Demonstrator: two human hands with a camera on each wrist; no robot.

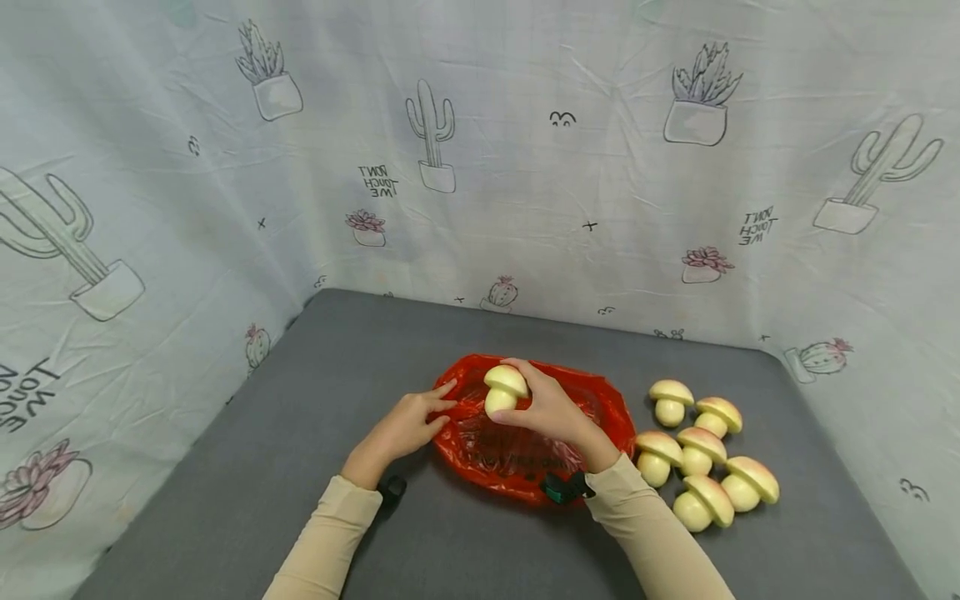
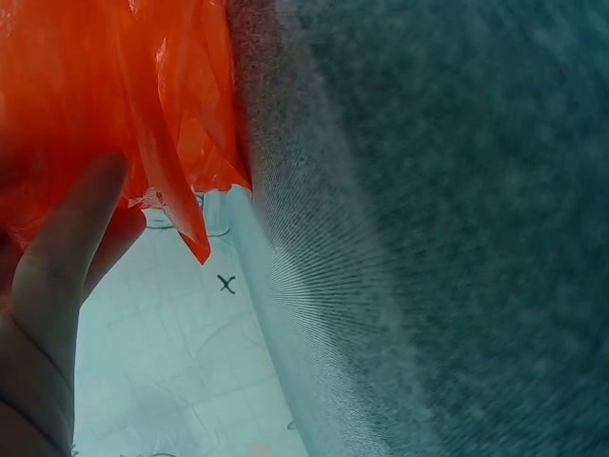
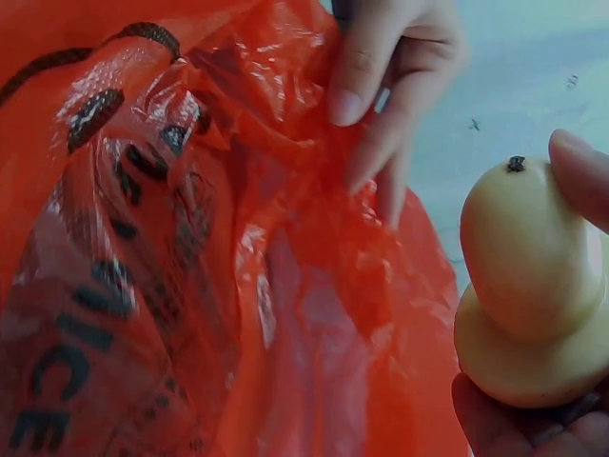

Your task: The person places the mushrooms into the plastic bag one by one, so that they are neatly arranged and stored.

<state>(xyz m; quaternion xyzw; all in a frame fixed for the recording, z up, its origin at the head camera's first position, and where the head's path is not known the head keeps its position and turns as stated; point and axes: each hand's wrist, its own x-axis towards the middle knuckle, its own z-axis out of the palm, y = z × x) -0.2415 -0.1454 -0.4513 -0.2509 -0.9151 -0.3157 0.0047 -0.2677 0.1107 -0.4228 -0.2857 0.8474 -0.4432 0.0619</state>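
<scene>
A toy mushroom (image 1: 504, 392) with a pale stem and yellowish cap is held in my right hand (image 1: 551, 408), thumb on one side and fingers on the other. It hangs above the open mouth of a red plastic bag (image 1: 613, 407). The right wrist view shows the mushroom (image 3: 533, 248) stem up, with a small dark spot on the stem's end. My left hand (image 1: 408, 425) is at the bag's left rim, its fingers spread and touching the plastic. In the left wrist view the thumb (image 2: 67, 228) lies against the red bag (image 2: 86, 76).
Several more toy mushrooms (image 1: 697, 450) lie grouped right of the bag, beside my right forearm. The grey table (image 1: 345, 350) ends at a white cloth backdrop (image 1: 510, 167) printed with cacti, behind and at both sides. Dark printing marks the bag.
</scene>
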